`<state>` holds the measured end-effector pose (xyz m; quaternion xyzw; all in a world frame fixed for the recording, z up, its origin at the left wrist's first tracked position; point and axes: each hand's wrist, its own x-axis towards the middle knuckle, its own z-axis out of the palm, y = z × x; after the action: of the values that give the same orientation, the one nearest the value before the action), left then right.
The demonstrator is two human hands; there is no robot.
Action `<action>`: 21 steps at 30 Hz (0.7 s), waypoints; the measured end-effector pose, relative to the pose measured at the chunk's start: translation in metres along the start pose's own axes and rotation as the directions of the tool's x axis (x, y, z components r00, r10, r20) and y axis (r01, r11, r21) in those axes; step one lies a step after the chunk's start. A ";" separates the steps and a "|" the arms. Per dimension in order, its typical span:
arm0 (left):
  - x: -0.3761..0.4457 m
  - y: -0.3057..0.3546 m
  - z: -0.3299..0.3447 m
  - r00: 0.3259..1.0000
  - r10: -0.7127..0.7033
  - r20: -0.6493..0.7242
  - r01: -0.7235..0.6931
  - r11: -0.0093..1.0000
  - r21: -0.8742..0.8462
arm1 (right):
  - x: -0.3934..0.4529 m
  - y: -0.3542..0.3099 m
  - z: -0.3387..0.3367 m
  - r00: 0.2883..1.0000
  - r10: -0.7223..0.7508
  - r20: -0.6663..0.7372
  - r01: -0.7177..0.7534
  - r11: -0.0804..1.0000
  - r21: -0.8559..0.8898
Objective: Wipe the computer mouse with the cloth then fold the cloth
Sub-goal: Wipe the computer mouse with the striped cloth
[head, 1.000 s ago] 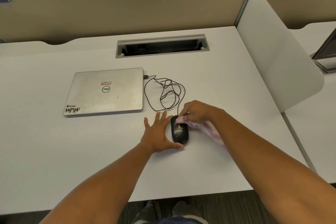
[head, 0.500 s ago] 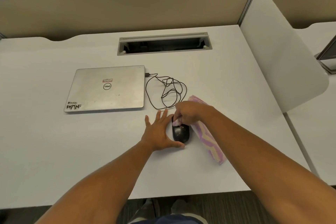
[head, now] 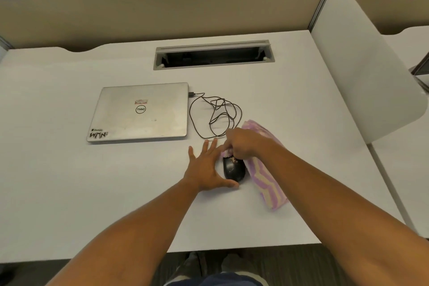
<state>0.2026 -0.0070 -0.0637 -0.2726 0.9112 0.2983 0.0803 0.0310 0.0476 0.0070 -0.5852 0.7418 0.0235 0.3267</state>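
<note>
A black computer mouse (head: 234,170) lies on the white desk (head: 69,193), with light crumbs on its far end. My left hand (head: 206,166) rests flat on the desk against the mouse's left side, fingers spread, thumb curled round its near end. My right hand (head: 241,143) is closed on a bunched part of the pink and yellow striped cloth (head: 267,181) and presses it onto the mouse's far end. The rest of the cloth trails on the desk to the right of the mouse, partly under my right forearm.
The mouse's black cable (head: 217,115) coils behind my hands and plugs into a shut silver laptop (head: 141,111) at the left. A cable slot (head: 212,54) sits at the back of the desk. A white divider panel (head: 362,65) stands along the right edge.
My right hand has slid the cloth from the mouse's middle to its far end. More of the cloth now lies spread out to the right. My left hand has stayed put.
</note>
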 end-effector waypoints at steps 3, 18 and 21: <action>0.002 -0.003 0.003 1.000 0.001 -0.012 -0.001 1.000 0.022 | -0.005 -0.001 -0.010 0.989 -0.082 0.123 0.094 0.991 -0.092; 0.002 -0.002 0.002 1.000 -0.002 -0.013 0.002 1.000 0.006 | -0.006 -0.003 -0.011 0.989 -0.065 0.133 0.076 0.994 -0.080; 0.002 -0.002 0.002 1.000 -0.008 -0.007 0.008 1.000 0.025 | -0.006 -0.003 -0.020 0.973 -0.078 0.218 0.104 0.989 -0.107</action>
<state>0.2022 -0.0080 -0.0663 -0.2762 0.9140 0.2857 0.0818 0.0250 0.0432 0.0269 -0.6310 0.6723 0.1147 0.3698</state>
